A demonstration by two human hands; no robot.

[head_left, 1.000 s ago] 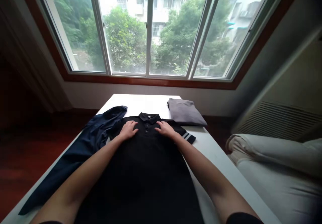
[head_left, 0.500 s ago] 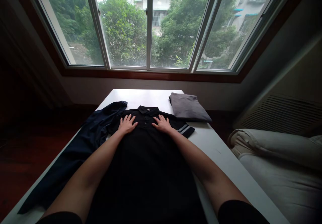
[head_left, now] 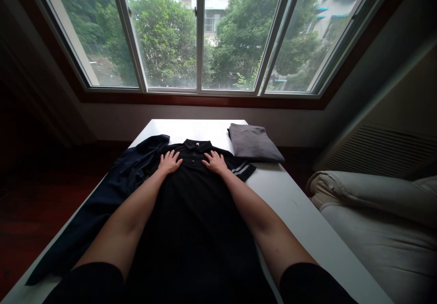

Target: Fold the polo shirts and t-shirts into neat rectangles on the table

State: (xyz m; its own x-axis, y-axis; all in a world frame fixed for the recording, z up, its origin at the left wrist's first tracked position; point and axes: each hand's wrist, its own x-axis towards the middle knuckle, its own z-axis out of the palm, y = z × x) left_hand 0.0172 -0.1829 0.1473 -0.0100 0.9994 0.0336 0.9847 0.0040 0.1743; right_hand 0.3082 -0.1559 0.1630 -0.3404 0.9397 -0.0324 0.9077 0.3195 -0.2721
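Flattening the black polo shirt (head_left: 194, 204) across its chest was, by judgement, the step in hand. The shirt was laid front up on the white table (head_left: 290, 213), its collar (head_left: 198, 147) at twelve o'clock from the shirt's middle and its grey-striped sleeve (head_left: 244, 169) at two o'clock; the hem could not be made out in the dark foreground. The chest was covered by the left hand (head_left: 170, 162) at about ten o'clock and the right hand (head_left: 215, 162) at about one o'clock, on either side of the placket (head_left: 193, 160). On both hands the fingers were spread apart, with nothing gripped.

A next move was judged to call for both palms to be lifted cleanly, so that no fresh creases would be dragged in. Particular care seemed needed at ten o'clock, where the opposite sleeve was lost against a rumpled navy garment (head_left: 102, 204), spread towards eight o'clock; which one was uppermost could not be told. At two o'clock, just beside the shirt, a folded grey garment (head_left: 254, 141) was placed. Farther out, a pale sofa (head_left: 378, 231) was seen at three o'clock and a wide window (head_left: 200, 35) at twelve.
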